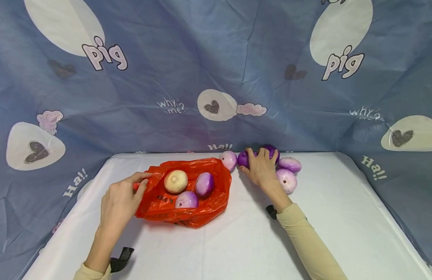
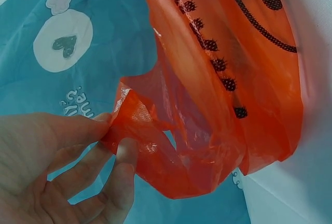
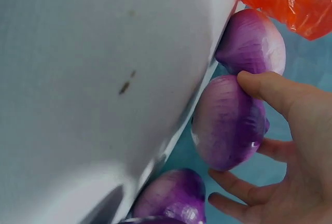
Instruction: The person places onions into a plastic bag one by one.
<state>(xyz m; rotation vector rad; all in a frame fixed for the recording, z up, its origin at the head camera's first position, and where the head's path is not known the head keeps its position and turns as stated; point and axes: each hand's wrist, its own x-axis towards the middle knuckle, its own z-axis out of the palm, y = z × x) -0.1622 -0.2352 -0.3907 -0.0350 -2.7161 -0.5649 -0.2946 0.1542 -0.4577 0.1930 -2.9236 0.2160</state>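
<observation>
My left hand (image 1: pixel 118 200) pinches the left rim of a red plastic bag (image 1: pixel 216 206), thumb against fingers on the thin film (image 2: pixel 155 156). Inside the spread mouth of the bag lie a pale yellow onion (image 1: pixel 175 181) and two purple onions. At the back of the table my right hand (image 1: pixel 262 167) has its thumb and fingers around a dark purple onion (image 3: pixel 225 123). A pinkish onion (image 3: pixel 254 42) sits beside that one on the bag's side, and another purple onion (image 3: pixel 174 195) lies below the fingers in the right wrist view.
Two lighter purple onions, one (image 1: pixel 289 165) behind the other (image 1: pixel 286 181), lie right of my right hand. The white tabletop (image 1: pixel 233 245) meets a blue printed cloth (image 1: pixel 160 132) at the back. Black wrist-camera parts (image 1: pixel 122 259) sit at both wrists.
</observation>
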